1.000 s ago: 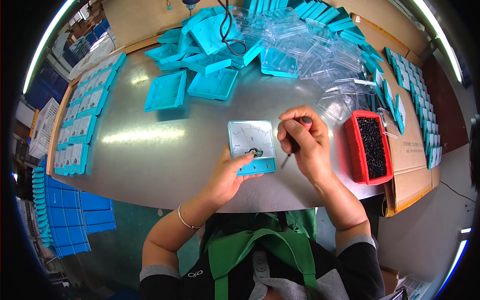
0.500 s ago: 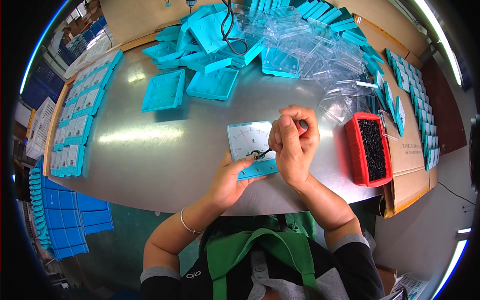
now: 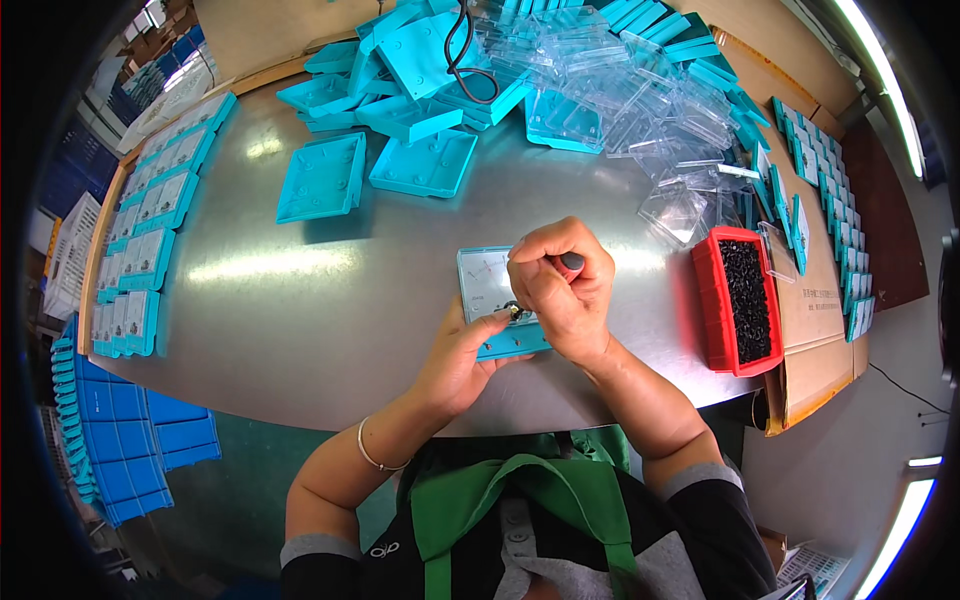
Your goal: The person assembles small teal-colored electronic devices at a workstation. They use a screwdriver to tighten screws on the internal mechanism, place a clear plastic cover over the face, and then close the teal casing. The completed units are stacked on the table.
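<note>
Turquoise-and-white square meter (image 3: 485, 285) is pinched by half-curled left hand (image 3: 452, 365); red, dark-capped screwdriver (image 3: 571, 262), at its two o'clock, is clenched in right hand (image 3: 567, 300); meter should be kept steady.

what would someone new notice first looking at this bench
Probably the heaped turquoise trays and clear covers at the back of the bench, then the red bin of black parts at its right. Front and centre, the left hand holds a panel meter while the right hand grips a red-handled tool over it.
</note>
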The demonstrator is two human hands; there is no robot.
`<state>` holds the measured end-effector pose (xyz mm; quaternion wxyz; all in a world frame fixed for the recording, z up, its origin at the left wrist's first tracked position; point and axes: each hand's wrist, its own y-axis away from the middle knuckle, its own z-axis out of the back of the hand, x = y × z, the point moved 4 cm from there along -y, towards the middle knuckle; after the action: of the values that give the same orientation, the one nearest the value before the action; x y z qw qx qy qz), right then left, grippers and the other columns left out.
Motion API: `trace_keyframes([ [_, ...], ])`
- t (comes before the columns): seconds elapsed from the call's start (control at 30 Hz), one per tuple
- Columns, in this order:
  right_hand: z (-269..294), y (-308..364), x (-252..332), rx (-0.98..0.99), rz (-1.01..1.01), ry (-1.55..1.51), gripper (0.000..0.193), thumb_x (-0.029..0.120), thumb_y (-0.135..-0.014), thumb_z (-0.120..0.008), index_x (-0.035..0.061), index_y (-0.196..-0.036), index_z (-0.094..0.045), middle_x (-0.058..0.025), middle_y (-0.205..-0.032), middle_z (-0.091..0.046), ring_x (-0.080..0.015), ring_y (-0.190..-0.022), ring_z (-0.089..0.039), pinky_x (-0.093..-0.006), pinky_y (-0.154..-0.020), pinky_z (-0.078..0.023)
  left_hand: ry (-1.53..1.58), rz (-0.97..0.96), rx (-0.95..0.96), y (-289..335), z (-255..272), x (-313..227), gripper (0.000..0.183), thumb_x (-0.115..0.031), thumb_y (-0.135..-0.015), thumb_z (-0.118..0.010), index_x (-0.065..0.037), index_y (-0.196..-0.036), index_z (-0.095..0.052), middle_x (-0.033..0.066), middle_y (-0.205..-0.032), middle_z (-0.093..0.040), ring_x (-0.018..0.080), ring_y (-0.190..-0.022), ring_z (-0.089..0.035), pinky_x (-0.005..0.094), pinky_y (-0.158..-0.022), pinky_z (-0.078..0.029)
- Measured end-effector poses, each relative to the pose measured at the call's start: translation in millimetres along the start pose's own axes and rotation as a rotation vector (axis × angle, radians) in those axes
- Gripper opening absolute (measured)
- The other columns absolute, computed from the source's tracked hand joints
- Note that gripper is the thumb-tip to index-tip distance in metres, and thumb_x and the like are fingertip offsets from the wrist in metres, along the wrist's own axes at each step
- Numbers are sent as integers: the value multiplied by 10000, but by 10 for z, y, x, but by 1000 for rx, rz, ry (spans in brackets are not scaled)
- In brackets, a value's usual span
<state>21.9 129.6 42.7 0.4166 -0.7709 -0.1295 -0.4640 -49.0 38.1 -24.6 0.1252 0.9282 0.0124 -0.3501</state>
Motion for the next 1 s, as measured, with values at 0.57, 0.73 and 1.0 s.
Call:
trace_keyframes([
  [0.57,439,675,-49,36,-756,-9,101,55,-871,-587,-12,-924,-640,-6,-680,-601,-13,-492,-452,-191,-398,-290,75,-43,174,187,-241,-175,479,-140,-884,-576,4,-1292,-372,169,-1133,-581,278,-945,-646,433,-717,-583],
  [0.73,379,779,-148,6,-734,-230,56,37,-858,-618,6,-890,-651,7,-657,-586,-12,-477,-444,-187,-396,-273,82,-6,167,212,-257,-163,481,-161,-884,-583,15,-1283,-380,171,-1116,-588,271,-926,-650,432,-712,-582],
  [1.0,312,802,-139,-66,-828,-297,65,37,-857,-616,7,-904,-649,-5,-670,-600,-33,-479,-472,-173,-384,-282,81,-3,216,226,-185,-152,484,-175,-893,-560,-2,-1302,-367,166,-1137,-578,272,-945,-645,419,-713,-582],
])
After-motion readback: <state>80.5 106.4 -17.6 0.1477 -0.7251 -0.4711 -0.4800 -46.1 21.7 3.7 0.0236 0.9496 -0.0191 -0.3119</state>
